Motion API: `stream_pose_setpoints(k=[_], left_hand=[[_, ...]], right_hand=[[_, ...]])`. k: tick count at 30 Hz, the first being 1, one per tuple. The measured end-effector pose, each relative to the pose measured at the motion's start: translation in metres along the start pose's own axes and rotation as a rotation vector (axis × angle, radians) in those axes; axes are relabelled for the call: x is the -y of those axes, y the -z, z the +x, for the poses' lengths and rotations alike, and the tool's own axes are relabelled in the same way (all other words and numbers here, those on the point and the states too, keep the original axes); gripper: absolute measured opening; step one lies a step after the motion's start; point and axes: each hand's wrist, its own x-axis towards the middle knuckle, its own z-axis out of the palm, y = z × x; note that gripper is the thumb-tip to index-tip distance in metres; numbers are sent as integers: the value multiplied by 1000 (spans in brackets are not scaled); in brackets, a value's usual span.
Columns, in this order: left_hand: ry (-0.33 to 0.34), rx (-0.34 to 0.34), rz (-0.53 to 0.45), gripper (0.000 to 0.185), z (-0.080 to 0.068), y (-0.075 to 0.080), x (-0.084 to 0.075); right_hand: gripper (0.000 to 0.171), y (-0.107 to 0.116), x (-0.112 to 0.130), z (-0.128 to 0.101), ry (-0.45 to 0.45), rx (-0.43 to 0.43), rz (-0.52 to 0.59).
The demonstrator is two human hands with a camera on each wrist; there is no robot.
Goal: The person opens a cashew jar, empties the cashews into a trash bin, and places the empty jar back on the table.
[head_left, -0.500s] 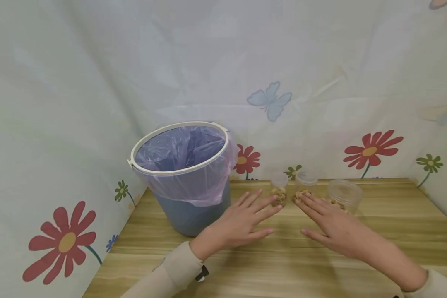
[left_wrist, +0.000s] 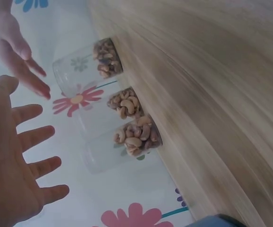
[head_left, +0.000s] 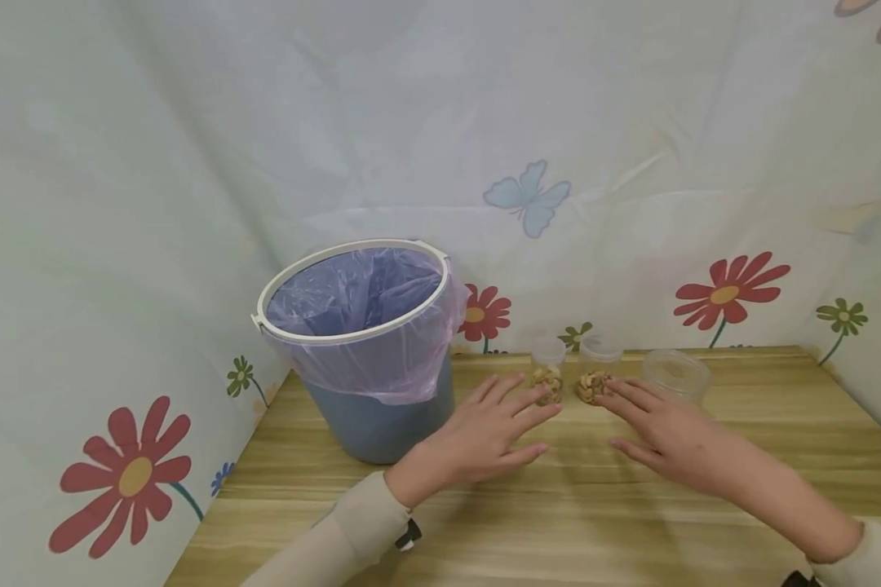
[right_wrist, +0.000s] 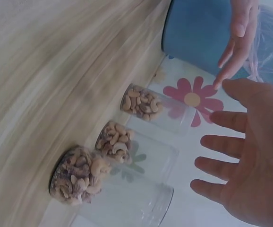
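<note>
Flowered cloth point(head_left: 631, 163) hangs behind and beside a wooden table point(head_left: 573, 522), printed with red daisies and a pale blue butterfly. On that table both hands lie low with fingers straight and spread, gripping nothing. The left hand point(head_left: 484, 436) stretches forward, palm down, its fingertips right by the base of the left jar point(head_left: 547, 381), though contact cannot be made out; the left wrist view shows this palm point(left_wrist: 9, 161) open, all fingers apart and clear of the glass. The right hand point(head_left: 671, 440) mirrors it, fingers fanned, with its tips near the middle jar point(head_left: 595, 379) and in front of the right jar point(head_left: 677, 375); its wrist camera shows the palm point(right_wrist: 250, 161) flat and open a little way off from the jars. All three clear jars stand in a row close to the back edge of the table, just beside one another, each holding a shallow layer of cashew nuts point(right_wrist: 113, 139) at the bottom. The right jar is wider than the other two. To the left of the left hand stands a blue bin point(head_left: 374, 424) with a white rim, lined with a thin purple bag point(head_left: 360, 289) folded over its edge.
</note>
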Motion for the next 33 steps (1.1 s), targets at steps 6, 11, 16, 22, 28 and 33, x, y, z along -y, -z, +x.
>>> stream_pose_setpoints(k=[6, 11, 16, 22, 28, 33], left_hand=[[-34, -13, 25, 56, 10, -2, -4], [-46, 2, 3, 56, 19, -2, -11], [-57, 22, -23, 56, 29, -4, -19], [-78, 33, -69, 55, 41, -9, -26], [-88, 50, -197, 56, 53, -13, -33], [-38, 86, -341, 58, 63, -21, -38]], right_hand=[[52, 7, -7, 1, -19, 22, 41], [47, 13, -14, 0, -69, 64, 96], [43, 19, -22, -1, -67, 27, 75], [40, 25, -33, -2, -8, -70, -3], [41, 34, -42, -3, -26, -83, -33], [41, 38, -49, -4, -67, -58, -42]])
